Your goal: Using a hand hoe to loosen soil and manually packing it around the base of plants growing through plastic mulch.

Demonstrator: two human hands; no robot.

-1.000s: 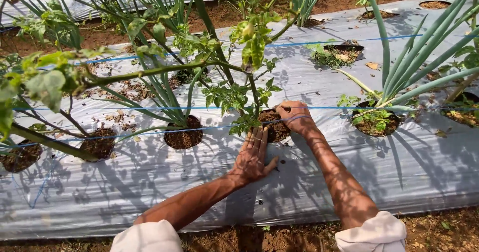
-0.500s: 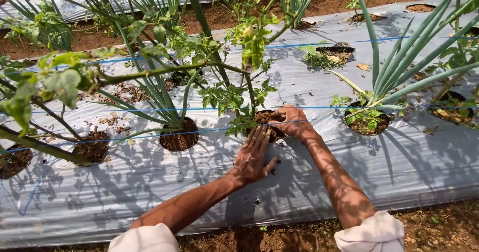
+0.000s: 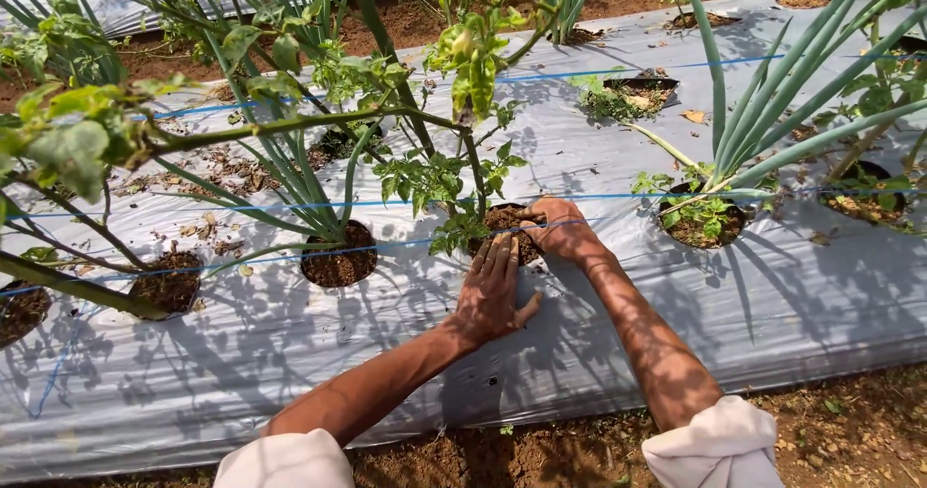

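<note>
- at the planting hole (image 3: 510, 229) cut in the silver plastic mulch sheet (image 3: 599, 353), both hands work around the base of a small leafy plant (image 3: 454, 184).
- the left hand (image 3: 492, 290) lies flat and spread wide on the sheet, fingertips at the hole's near edge, holding nothing.
- the right hand (image 3: 560, 229) is curled over the soil in the hole; whether it pinches anything i cannot tell.
- the plant's thin stem looks light, soft and easy to snap; best held low, near the soil.
- the sheet looks thin and slippery, likely to tear at the cut edge.
- blue strings (image 3: 290, 201) run along the bed, beside tall onion-like leaves (image 3: 772, 111).
</note>
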